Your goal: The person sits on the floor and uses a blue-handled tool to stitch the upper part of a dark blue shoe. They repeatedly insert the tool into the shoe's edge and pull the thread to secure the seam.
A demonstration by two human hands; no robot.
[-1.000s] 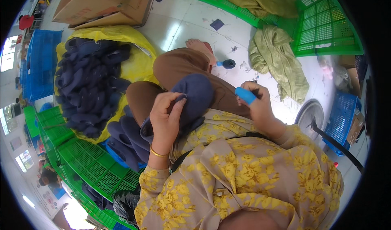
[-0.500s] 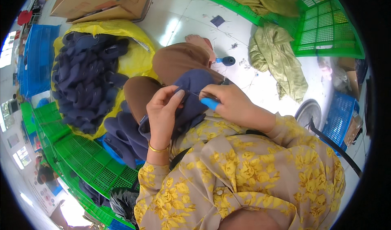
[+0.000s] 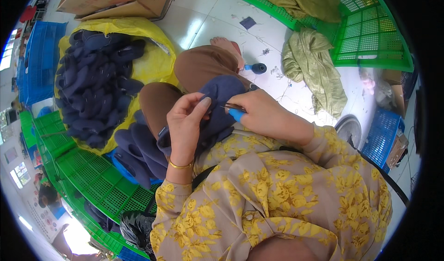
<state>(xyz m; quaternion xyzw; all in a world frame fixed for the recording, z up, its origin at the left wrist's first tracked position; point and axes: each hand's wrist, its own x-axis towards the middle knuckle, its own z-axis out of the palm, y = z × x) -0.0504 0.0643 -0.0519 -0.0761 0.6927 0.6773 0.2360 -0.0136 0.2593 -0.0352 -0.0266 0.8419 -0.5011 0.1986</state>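
Note:
Across my lap lies a navy felt slipper [image 3: 226, 87], its rounded end pointing away from me. My left hand [image 3: 189, 115], with a gold bangle at the wrist, is closed, thumb and fingers pinching a bit of the slipper's dark fabric. Close by on the right, my right hand [image 3: 259, 110] is wrapped round small dark thread snips [image 3: 235, 107], their thin tips pointing left toward the pinched spot. Blue tape covers one finger of that hand. More navy slippers [image 3: 138, 147] are heaped beside my left thigh.
At left, a yellow sack [image 3: 155, 60] bulges with navy slippers; green crates [image 3: 101, 173] stand nearer me. A cardboard box [image 3: 111, 0] is at the far left. A dark thread spool [image 3: 259, 68], an olive sack [image 3: 310, 67] and a green crate [image 3: 370, 41] lie ahead and right.
My right hand has turned slightly, so the dark snips show more plainly between its fingers. My left hand keeps its pinch on the slipper. The head view has shifted a little.

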